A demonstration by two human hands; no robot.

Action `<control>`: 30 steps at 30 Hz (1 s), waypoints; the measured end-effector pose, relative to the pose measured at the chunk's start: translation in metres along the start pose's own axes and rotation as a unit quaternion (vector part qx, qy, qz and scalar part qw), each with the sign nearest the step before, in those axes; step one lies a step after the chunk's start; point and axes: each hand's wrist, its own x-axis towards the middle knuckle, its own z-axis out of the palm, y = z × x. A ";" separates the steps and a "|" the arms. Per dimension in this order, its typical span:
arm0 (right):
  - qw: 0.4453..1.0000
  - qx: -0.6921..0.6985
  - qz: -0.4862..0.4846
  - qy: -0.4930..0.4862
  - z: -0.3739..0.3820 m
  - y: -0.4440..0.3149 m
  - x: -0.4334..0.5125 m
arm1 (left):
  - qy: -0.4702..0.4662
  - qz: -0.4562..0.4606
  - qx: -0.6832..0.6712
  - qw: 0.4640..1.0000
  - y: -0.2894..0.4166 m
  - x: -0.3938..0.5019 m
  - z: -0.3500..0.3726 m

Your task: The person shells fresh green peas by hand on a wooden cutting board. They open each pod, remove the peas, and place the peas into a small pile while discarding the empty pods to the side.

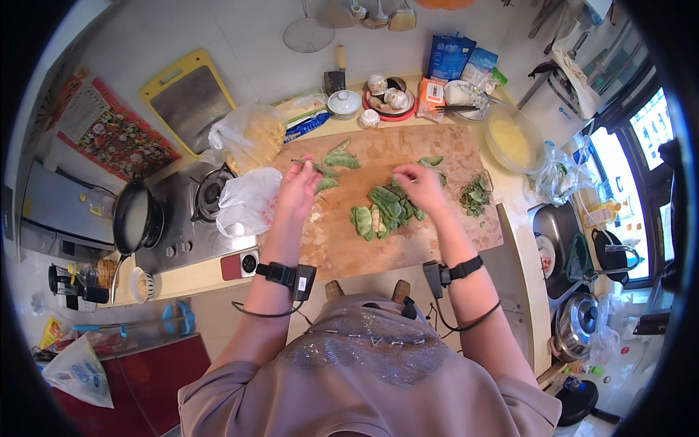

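My left hand (pixel 299 188) holds a flat green bean pod (pixel 322 168) over the large wooden board (pixel 338 257). Several loose flat bean pods (pixel 341 159) lie on the board just beyond that hand. My right hand (pixel 423 185) hovers by the heaped bean pods (pixel 387 205), its thumb and fingertips drawn together. Whether something small is pinched there is too small to tell. More pods (pixel 431 160) show past the right hand, partly hidden by it. A small heap of green trimmings (pixel 475 195) sits at the board's right side.
Left of the board are white plastic bags (pixel 248 202), a gas burner (pixel 214 191) and a frying pan (pixel 132 216). Along the back stand a lidded white bowl (pixel 344 102), a cleaver (pixel 335 79) and stacked dishes (pixel 390 101). A yellowish-filled bowl (pixel 513 139) and the sink (pixel 557 224) are at right.
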 end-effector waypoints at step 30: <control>0.978 0.197 0.067 0.010 0.048 -0.068 -0.029 | -0.091 0.328 0.618 0.709 -0.016 -0.063 0.087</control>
